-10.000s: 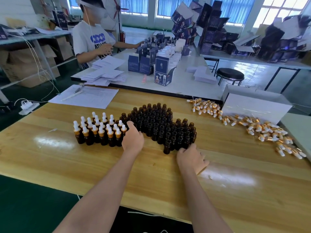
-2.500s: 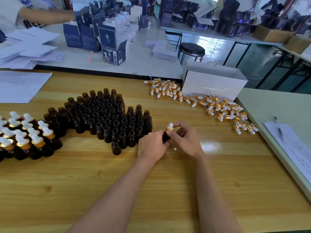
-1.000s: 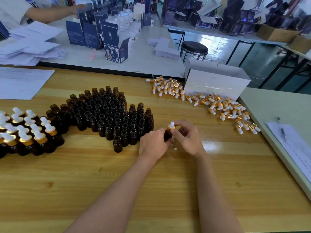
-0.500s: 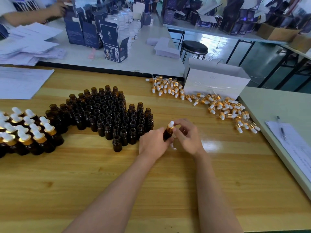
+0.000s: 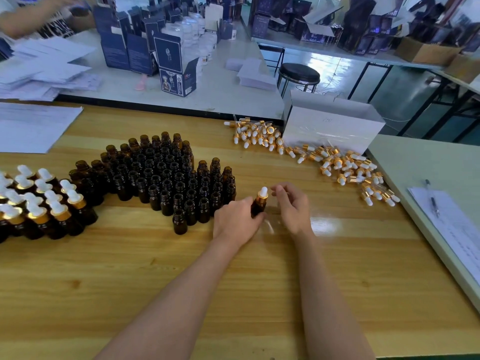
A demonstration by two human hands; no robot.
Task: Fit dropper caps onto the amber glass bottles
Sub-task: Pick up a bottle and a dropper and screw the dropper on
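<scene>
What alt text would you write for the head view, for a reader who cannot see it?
A person's left hand grips a small brown bottle at a wooden table, its dropper cap on, right hand close beside it. Uncapped bottles stand behind, capped bottles at left, loose caps at right.

Both forearms reach up from the lower edge toward the middle of the frame. The left hand (image 5: 237, 220) lies knuckles up, fingers wrapped round a capped bottle (image 5: 259, 205). The right hand (image 5: 293, 207) sits just right of it, fingers loosely curled, gripping nothing.
</scene>
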